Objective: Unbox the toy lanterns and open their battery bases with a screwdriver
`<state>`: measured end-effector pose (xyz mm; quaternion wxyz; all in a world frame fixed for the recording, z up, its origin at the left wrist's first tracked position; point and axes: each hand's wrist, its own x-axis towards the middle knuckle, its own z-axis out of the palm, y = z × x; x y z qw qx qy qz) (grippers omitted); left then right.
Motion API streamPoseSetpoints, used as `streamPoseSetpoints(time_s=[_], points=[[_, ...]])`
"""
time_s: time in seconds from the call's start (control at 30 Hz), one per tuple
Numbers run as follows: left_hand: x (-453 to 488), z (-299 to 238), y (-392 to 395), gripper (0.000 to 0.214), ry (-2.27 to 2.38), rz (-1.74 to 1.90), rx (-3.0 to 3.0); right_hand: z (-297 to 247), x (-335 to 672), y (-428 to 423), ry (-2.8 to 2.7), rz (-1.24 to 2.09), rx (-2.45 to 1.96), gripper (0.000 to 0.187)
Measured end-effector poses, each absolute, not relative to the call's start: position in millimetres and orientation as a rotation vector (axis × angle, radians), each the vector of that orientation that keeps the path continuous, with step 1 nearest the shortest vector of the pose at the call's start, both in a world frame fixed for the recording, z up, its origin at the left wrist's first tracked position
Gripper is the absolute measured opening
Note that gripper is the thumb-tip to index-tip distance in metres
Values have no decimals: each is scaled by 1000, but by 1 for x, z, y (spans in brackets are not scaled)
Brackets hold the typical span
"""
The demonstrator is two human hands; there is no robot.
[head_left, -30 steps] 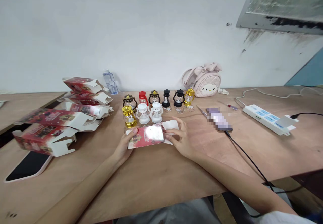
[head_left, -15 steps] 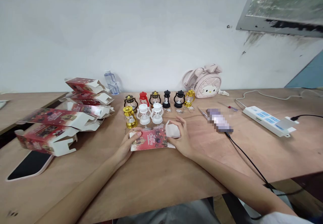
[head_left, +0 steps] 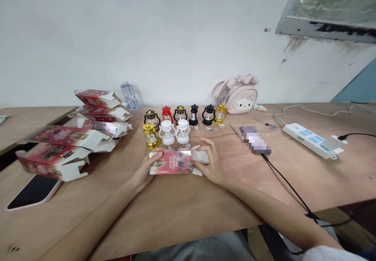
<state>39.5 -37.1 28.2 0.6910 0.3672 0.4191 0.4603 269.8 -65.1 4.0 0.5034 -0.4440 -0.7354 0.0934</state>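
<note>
A red printed cardboard box (head_left: 174,164) lies on its side between my hands, just in front of the lanterns. My left hand (head_left: 146,171) grips its left end, with the thumb on top. At the right end, white flaps stick out, and my right hand (head_left: 212,163) holds this end with the fingers bent over a flap and the thumb at the box edge. The inside of the box is hidden. Beyond it stand small lanterns: two white ones, such as the white lantern (head_left: 182,132), a gold lantern (head_left: 151,136), a red lantern (head_left: 167,114) and several black or bronze ones.
Several red boxes with open flaps (head_left: 63,135) are piled at the left, beside a dark-screened phone (head_left: 33,192). A water bottle (head_left: 129,95) and a pink bag (head_left: 242,96) stand by the wall. A cabled phone (head_left: 255,140), a screwdriver (head_left: 268,125) and a power strip (head_left: 313,139) lie right.
My right hand's fingers have curled in over the white flap, which is pushed closer to the box end. The box has shifted very slightly left.
</note>
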Motion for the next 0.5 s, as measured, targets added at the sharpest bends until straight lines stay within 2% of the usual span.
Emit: streamPoseSetpoints(time_s=[0.07, 0.13, 0.5], points=[[39, 28, -38, 49, 934, 1017, 838, 3, 270, -66, -1831, 201, -1043, 13], [39, 29, -38, 48, 941, 1010, 854, 3, 270, -65, -1868, 187, -1037, 7], [39, 30, -38, 52, 950, 978, 880, 4, 272, -64, -1844, 33, -953, 13]])
